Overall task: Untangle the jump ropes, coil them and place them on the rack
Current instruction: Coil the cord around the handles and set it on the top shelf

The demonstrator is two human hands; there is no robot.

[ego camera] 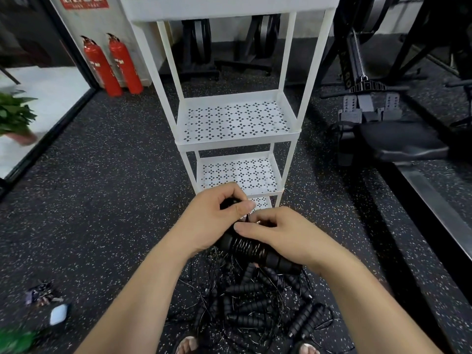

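**Left hand (217,213) and right hand (283,236) close on one rope bundle, centre frame**

The left hand curls round a black handle end, thumb on top. Just right of it sits the coiled jump rope (246,247), thin wire loops wound round foam handles and held above the floor. The right hand pinches the cord beside those loops, its palm over the far handle. The tangled pile (255,307) lies at lower centre, and the white rack (237,118) stands at upper centre.

If either pinch slackens, the springy wire would likely unwind. A strand trailing into the pile could drag other ropes up.

Fingers hide the cord's loose end. Whether the bundle is free of the pile cannot be told. The rack's top is cut off.
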